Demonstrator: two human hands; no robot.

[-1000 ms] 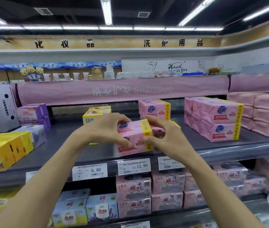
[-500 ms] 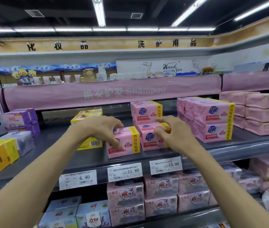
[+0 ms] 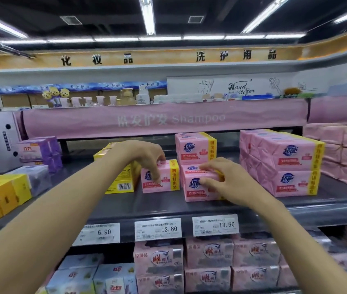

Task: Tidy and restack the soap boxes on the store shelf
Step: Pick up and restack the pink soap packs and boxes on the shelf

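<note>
Pink with a yellow stripe, the nearer soap box [image 3: 198, 188] is stood close to the front of the grey shelf [image 3: 164, 206]. It is pinched by the right hand [image 3: 229, 181], thumb on its front face and fingers laid over its top. Just to its left, across a narrow gap, a second pink soap box [image 3: 164, 177] is gripped by the left hand [image 3: 147, 155], whose fingers are curled down over its top and front. The hands are kept apart, one box to each.

Price tags [image 3: 157, 229] are fixed along the shelf edge below. A yellow box [image 3: 119, 185] is set just beside the second box and is partly hidden by the left wrist. A third pink box [image 3: 195, 148] is seen behind and above the nearer one, a large pink stack [image 3: 282, 162] to the right, and a pink Shampoo banner [image 3: 164, 120] overhead.

One second ago a single pink box was held off the shelf between both hands. It has since been set down.
</note>
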